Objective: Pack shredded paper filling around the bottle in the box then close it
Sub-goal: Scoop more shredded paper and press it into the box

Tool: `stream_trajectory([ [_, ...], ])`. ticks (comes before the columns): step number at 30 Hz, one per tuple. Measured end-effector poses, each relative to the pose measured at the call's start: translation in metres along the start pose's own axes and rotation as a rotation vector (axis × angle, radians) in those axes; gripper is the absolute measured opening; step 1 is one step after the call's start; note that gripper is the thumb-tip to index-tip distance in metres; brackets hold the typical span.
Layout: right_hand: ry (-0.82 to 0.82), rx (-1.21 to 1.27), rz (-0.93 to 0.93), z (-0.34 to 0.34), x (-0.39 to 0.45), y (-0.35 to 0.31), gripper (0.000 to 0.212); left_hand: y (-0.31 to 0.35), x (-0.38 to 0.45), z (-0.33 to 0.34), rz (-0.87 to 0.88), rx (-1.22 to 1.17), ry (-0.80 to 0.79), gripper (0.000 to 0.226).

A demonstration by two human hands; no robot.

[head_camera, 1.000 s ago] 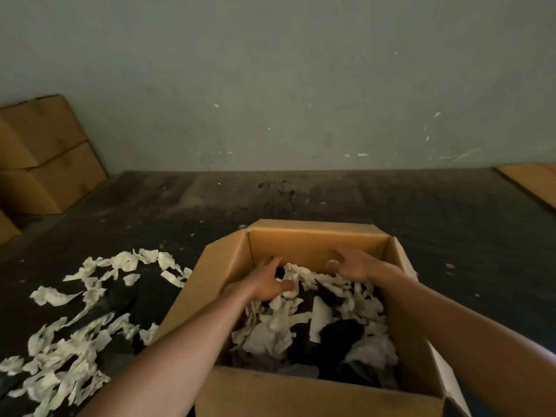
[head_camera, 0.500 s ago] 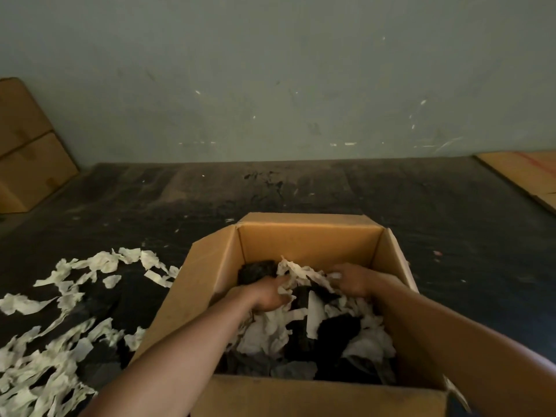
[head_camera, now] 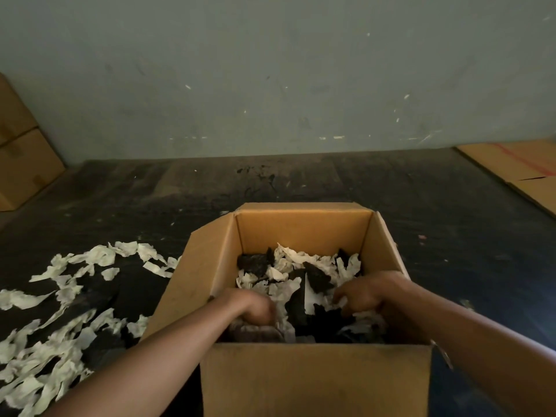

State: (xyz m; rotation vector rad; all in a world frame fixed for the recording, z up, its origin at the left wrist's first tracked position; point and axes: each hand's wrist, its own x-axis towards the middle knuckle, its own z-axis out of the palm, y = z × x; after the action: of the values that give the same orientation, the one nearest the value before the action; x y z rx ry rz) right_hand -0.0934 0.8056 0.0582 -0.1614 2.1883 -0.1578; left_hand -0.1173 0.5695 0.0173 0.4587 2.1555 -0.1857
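Bottle: not identifiable; presumably buried under filling between hands, axis cannot tell. Left hand (head_camera: 254, 307) fingers curled down into paper (head_camera: 288, 270), near-left corner. Right hand (head_camera: 365, 293) curled, clutching shreds, near-right. Box (head_camera: 304, 228) open, flaps upright. Spare shreds (head_camera: 60, 335) on floor (head_camera: 301, 182), left-hand side.

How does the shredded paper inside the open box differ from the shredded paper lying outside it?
The paper in the box is heaped and mixed with dark pieces; the paper on the floor is spread out in loose pale strips. The left hand and right hand dig into the boxed paper; nothing touches the floor paper. The box walls hem in the first; the second lies scattered. Both are crumpled, whitish strips.
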Motion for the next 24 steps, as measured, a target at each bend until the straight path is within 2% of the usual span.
stream_trajectory([
  [2,0.013,0.008,-0.02,-0.005,-0.01,-0.002,0.052,0.001,-0.01,-0.006,0.016,-0.004,0.071,0.04],
  [4,-0.04,-0.035,-0.043,0.004,-0.011,-0.007,0.047,0.006,-0.02,-0.005,0.097,-0.062,0.072,0.04],
  [7,-0.134,-0.109,-0.018,0.035,0.002,-0.011,0.037,0.012,-0.02,0.012,0.151,-0.17,-0.093,0.044],
  [9,-0.122,-0.134,-0.006,0.043,0.009,-0.012,0.036,0.012,-0.014,0.022,0.092,-0.166,-0.186,0.043],
  [11,-0.121,-0.104,-0.022,0.031,0.003,-0.013,0.037,0.011,-0.016,0.018,0.087,-0.143,-0.195,0.043],
  [13,-0.075,0.047,-0.027,0.013,-0.005,-0.012,0.037,0.01,-0.026,0.003,0.13,-0.137,-0.157,0.04],
  [16,0.179,0.159,-0.051,-0.011,-0.002,-0.011,0.045,0.003,-0.033,-0.023,0.111,-0.342,-0.005,0.027],
  [18,0.269,0.152,-0.052,-0.016,0.011,-0.014,0.063,-0.004,-0.021,-0.035,0.069,-0.414,0.204,0.037],
  [20,0.249,0.089,-0.035,-0.014,0.027,-0.018,0.073,-0.011,0.002,-0.038,0.043,-0.388,0.302,0.061],
  [22,0.222,0.012,0.045,-0.003,0.046,-0.018,0.077,-0.012,0.022,-0.031,-0.003,-0.346,0.24,0.075],
  [24,0.221,0.004,0.111,0.009,0.069,-0.012,0.086,-0.013,0.041,-0.018,-0.036,-0.334,0.134,0.079],
])
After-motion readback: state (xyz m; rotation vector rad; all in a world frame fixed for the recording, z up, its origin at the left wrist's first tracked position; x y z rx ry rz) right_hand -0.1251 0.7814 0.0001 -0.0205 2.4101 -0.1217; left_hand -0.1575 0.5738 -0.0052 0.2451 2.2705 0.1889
